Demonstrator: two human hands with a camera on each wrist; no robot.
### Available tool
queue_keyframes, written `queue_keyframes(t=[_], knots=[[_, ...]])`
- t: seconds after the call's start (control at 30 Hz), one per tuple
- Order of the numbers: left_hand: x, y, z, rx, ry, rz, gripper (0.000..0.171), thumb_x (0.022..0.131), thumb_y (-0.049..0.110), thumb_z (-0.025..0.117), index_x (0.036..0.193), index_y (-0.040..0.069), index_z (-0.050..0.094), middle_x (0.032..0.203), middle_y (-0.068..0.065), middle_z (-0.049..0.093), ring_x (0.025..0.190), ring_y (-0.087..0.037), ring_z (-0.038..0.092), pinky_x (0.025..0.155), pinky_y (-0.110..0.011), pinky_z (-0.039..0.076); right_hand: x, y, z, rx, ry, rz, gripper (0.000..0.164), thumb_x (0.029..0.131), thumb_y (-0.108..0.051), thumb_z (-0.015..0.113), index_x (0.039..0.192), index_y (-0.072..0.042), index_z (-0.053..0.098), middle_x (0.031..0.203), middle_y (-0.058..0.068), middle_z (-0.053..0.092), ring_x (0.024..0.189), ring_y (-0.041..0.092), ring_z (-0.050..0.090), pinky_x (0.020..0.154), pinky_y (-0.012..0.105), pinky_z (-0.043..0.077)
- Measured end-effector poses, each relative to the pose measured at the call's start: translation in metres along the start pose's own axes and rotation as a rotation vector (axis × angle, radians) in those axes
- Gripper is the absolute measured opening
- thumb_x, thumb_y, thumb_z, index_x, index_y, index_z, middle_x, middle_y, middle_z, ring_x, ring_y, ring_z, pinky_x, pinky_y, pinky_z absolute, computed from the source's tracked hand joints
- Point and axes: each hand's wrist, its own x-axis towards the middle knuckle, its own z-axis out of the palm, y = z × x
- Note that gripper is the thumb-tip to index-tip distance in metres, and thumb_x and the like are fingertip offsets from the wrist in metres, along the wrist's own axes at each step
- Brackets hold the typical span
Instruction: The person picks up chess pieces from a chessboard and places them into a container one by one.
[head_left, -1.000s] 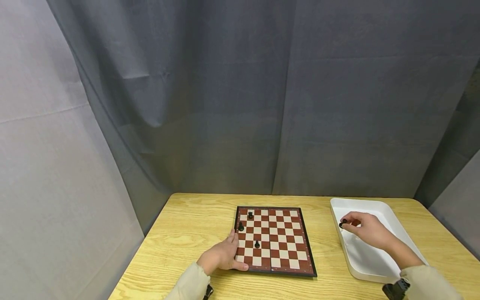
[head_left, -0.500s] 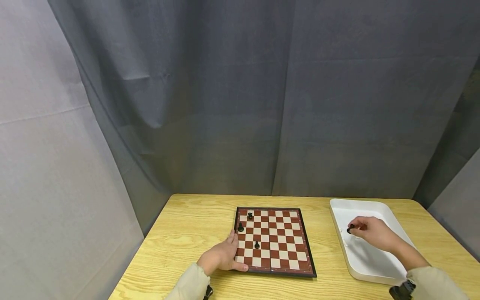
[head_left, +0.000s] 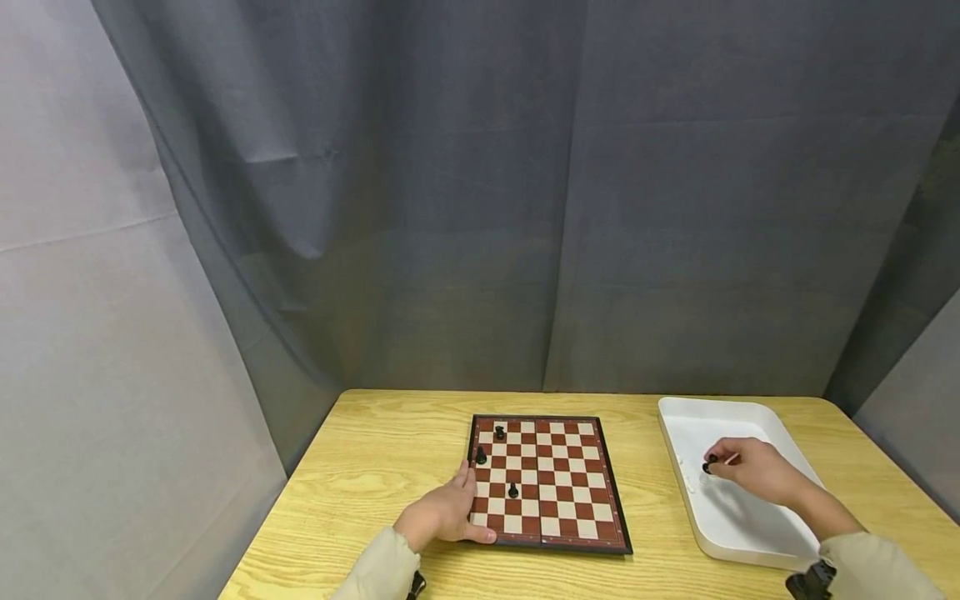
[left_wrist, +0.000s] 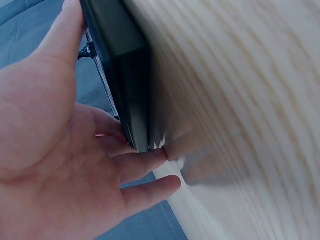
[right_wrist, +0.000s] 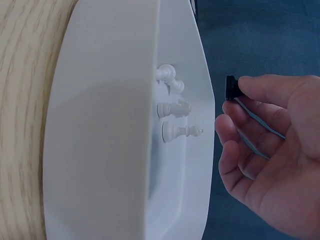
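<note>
My left hand (head_left: 445, 510) rests along the left edge and near-left corner of a red-and-cream chessboard (head_left: 567, 479). Its thumb lies on the near edge; in the left wrist view the extended fingers touch the board's dark side. Three black chess pieces stand on the board's left half: one near the far edge (head_left: 500, 432), one by the left edge (head_left: 481, 456), one nearer me (head_left: 513, 491). Over the white tray (head_left: 765, 533), my right hand (head_left: 757, 475) pinches a black chess piece (right_wrist: 231, 88) between thumb and fingers. Its top is hidden by them.
Several white chess pieces, among them a lower one (right_wrist: 175, 132) in the right wrist view, lie in the tray by its left wall. Wooden table (head_left: 375, 467) shows around the board. A grey curtain (head_left: 465, 250) hangs behind the table.
My right hand has moved slightly right over the tray, still holding the black chess piece, which has turned a little. The left hand and the pieces on the board stay put.
</note>
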Motion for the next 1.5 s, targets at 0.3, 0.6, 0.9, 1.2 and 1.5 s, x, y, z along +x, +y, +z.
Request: queue_keyframes(t=[0.3, 0.6, 0.9, 1.2, 1.5], knots=[[0.0, -0.001, 0.0, 0.004, 0.0, 0.002, 0.109, 0.075, 0.062, 0.066, 0.149, -0.003, 0.019, 0.156, -0.019, 0.008, 0.139, -0.03, 0.025, 0.105, -0.038, 0.035, -0.001, 0.001, -0.002, -0.01, -0.003, 0.037, 0.014, 0.087, -0.011, 0.066, 0.097, -0.001, 0.067, 0.087, 0.003, 0.064, 0.079, 0.019, 0.059, 0.061, 0.03, 0.048], [0.001, -0.002, 0.0, -0.004, -0.009, -0.005, 0.108, 0.075, 0.062, 0.065, 0.15, -0.001, 0.018, 0.156, -0.017, 0.008, 0.138, -0.029, 0.027, 0.104, -0.038, 0.037, 0.003, -0.017, 0.004, -0.004, 0.009, -0.003, 0.012, 0.087, -0.01, 0.066, 0.096, -0.002, 0.067, 0.087, 0.002, 0.064, 0.079, 0.018, 0.058, 0.061, 0.029, 0.048], [0.003, -0.002, 0.001, 0.001, -0.001, -0.003, 0.11, 0.074, 0.063, 0.065, 0.15, -0.001, 0.018, 0.156, -0.017, 0.007, 0.138, -0.03, 0.026, 0.104, -0.039, 0.037, 0.011, -0.049, 0.015, 0.024, -0.01, -0.061, 0.014, 0.089, -0.014, 0.065, 0.099, -0.004, 0.067, 0.092, 0.002, 0.063, 0.079, 0.018, 0.056, 0.058, 0.029, 0.048], [0.003, -0.001, 0.002, 0.011, -0.003, -0.009, 0.109, 0.074, 0.063, 0.065, 0.15, -0.001, 0.019, 0.156, -0.018, 0.007, 0.137, -0.031, 0.027, 0.104, -0.039, 0.037, 0.022, -0.073, 0.038, 0.046, -0.021, -0.114, 0.016, 0.089, -0.016, 0.067, 0.099, -0.005, 0.068, 0.094, 0.003, 0.064, 0.08, 0.016, 0.055, 0.062, 0.029, 0.048], [0.002, 0.0, 0.002, 0.012, -0.004, -0.004, 0.109, 0.075, 0.063, 0.064, 0.15, -0.001, 0.018, 0.156, -0.018, 0.007, 0.138, -0.03, 0.026, 0.104, -0.038, 0.037, 0.033, -0.092, 0.062, 0.103, -0.052, -0.172, 0.014, 0.09, -0.012, 0.064, 0.101, -0.004, 0.068, 0.097, 0.007, 0.065, 0.079, 0.016, 0.055, 0.061, 0.028, 0.047]])
